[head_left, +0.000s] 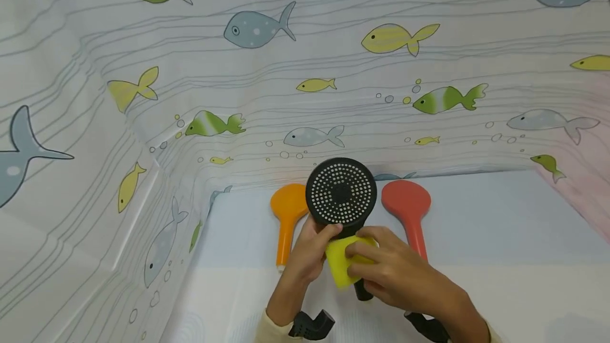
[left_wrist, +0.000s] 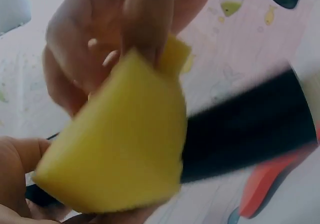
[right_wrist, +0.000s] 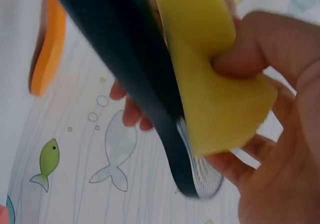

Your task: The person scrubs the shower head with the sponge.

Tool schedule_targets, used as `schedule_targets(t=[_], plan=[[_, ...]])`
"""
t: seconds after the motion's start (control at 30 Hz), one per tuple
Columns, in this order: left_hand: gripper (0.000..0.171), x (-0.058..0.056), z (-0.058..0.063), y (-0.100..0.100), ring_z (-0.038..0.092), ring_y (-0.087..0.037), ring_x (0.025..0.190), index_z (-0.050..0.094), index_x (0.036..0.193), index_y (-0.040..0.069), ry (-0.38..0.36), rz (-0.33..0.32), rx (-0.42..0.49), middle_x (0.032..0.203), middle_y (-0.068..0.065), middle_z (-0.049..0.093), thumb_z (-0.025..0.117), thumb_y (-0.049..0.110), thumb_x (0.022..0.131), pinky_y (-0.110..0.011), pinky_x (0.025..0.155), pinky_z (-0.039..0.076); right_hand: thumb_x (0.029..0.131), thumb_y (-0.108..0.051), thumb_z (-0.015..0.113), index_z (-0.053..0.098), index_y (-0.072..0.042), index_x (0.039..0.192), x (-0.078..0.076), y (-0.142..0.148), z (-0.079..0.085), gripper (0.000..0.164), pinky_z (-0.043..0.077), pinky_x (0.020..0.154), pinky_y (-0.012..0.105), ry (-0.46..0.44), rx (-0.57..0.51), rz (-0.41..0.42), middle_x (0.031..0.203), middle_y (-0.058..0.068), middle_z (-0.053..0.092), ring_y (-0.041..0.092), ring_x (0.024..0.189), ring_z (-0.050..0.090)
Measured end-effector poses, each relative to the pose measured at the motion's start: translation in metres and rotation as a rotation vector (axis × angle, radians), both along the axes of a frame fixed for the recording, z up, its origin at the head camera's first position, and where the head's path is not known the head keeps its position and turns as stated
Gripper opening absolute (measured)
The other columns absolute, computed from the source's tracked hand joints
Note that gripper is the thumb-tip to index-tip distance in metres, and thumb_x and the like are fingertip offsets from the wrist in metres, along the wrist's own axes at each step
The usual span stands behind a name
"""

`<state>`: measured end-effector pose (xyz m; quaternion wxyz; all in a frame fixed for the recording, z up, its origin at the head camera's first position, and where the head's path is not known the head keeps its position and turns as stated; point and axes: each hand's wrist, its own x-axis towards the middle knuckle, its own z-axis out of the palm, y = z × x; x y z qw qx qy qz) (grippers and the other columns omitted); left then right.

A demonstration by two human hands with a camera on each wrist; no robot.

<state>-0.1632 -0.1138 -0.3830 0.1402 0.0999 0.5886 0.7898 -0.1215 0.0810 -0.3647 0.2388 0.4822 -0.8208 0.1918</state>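
1. Though bent at the left corner, running on along the back of the table: printed sheet (head_left: pixel 310 62). Marked with wavy lines and green, yellow and grey-blue fish; pinkish toward the right.
2. Table (head_left: pixel 486 216). Pale blue at the far part, whitish nearer.
3. Black shower head (head_left: pixel 341 195). Held up over the table, between the red and orange ones; round dotted face toward the head camera, handle slanting down to the near side.
4. Red shower head (head_left: pixel 406 200). Lying to the right of the black one, handle toward the near side, partly behind the right hand.
5. Orange shower head (head_left: pixel 289 205). Lying to the left, partly covered by the black one.
6. Right hand (head_left: pixel 393 269). Clamped on the sponge, with thumb pressed into it.
7. Left hand (head_left: pixel 310 250). Clamped round the black shower head's neck, thumb in front, fingers behind.
8. Yellow sponge (head_left: pixel 340 263). Folded against the black handle, just below the round face; blurred in the left wrist view.
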Motion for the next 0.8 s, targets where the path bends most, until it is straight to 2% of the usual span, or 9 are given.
schedule_targets(t=[0.1,0.17,0.27,0.33,0.47,0.57,0.67,0.8], plan=[[0.048,0.001,0.001,0.004,0.055,-0.020,0.103,0.034,0.138,0.018,0.016,-0.002,-0.028,0.128,-0.011,0.048,0.053,0.016,0.094,-0.029,0.085,0.052,0.063,-0.012,0.076,0.064,-0.026,0.089,-0.002,-0.007,-0.002,0.032,0.039,0.093,0.037,0.069,0.003,-0.030,0.105,-0.008,0.058,0.023,0.111,0.048],[0.046,0.002,0.001,0.005,0.055,-0.020,0.101,0.036,0.137,0.018,0.025,0.011,-0.037,0.126,-0.011,0.049,0.054,0.020,0.094,-0.028,0.084,0.051,0.062,-0.011,0.075,0.064,-0.024,0.087,-0.002,-0.010,-0.002,0.031,0.039,0.092,0.038,0.099,0.001,-0.043,0.104,-0.006,0.059,0.025,0.110,0.049],[0.046,0.001,0.000,0.005,0.054,-0.020,0.101,0.035,0.137,0.019,0.031,0.037,-0.037,0.128,-0.011,0.050,0.053,0.022,0.094,-0.027,0.084,0.051,0.060,-0.012,0.077,0.064,-0.023,0.086,0.000,-0.013,-0.004,0.031,0.041,0.091,0.037,0.088,0.016,-0.046,0.101,-0.006,0.060,0.024,0.107,0.050],[0.046,0.000,0.000,0.003,0.054,-0.020,0.102,0.036,0.137,0.019,0.031,0.069,-0.062,0.127,-0.010,0.050,0.054,0.022,0.094,-0.027,0.085,0.050,0.060,-0.012,0.077,0.065,-0.023,0.087,0.002,-0.014,-0.004,0.032,0.042,0.091,0.036,0.044,0.027,-0.030,0.097,-0.008,0.061,0.021,0.106,0.049],[0.044,-0.003,0.001,-0.003,0.056,-0.019,0.099,0.040,0.133,0.014,0.005,0.125,-0.098,0.122,-0.010,0.052,0.056,0.025,0.093,-0.032,0.084,0.053,0.066,-0.012,0.073,0.065,-0.027,0.088,0.006,-0.012,-0.003,0.028,0.044,0.090,0.032,-0.118,0.079,0.010,0.098,-0.014,0.060,0.012,0.106,0.045],[0.043,-0.005,0.002,-0.009,0.058,-0.019,0.096,0.041,0.130,0.015,-0.025,0.161,-0.073,0.119,-0.009,0.054,0.057,0.030,0.092,-0.038,0.081,0.055,0.070,-0.011,0.068,0.065,-0.032,0.087,0.008,-0.007,0.000,0.027,0.045,0.087,0.030,-0.227,0.112,0.059,0.103,-0.016,0.059,0.008,0.106,0.043],[0.046,-0.006,0.003,-0.014,0.060,-0.019,0.096,0.039,0.130,0.016,-0.024,0.201,-0.042,0.120,-0.008,0.054,0.058,0.033,0.091,-0.038,0.081,0.055,0.071,-0.010,0.067,0.065,-0.035,0.088,0.008,0.000,0.004,0.030,0.046,0.084,0.027,-0.313,0.117,0.130,0.105,-0.018,0.058,0.005,0.105,0.042],[0.047,-0.005,0.003,-0.017,0.063,-0.020,0.093,0.039,0.132,0.016,-0.010,0.225,0.003,0.120,-0.009,0.054,0.057,0.032,0.092,-0.039,0.080,0.055,0.073,-0.008,0.068,0.065,-0.039,0.095,0.008,0.012,0.009,0.038,0.045,0.081,0.018,-0.406,0.066,0.215,0.110,-0.020,0.054,0.002,0.107,0.039]])
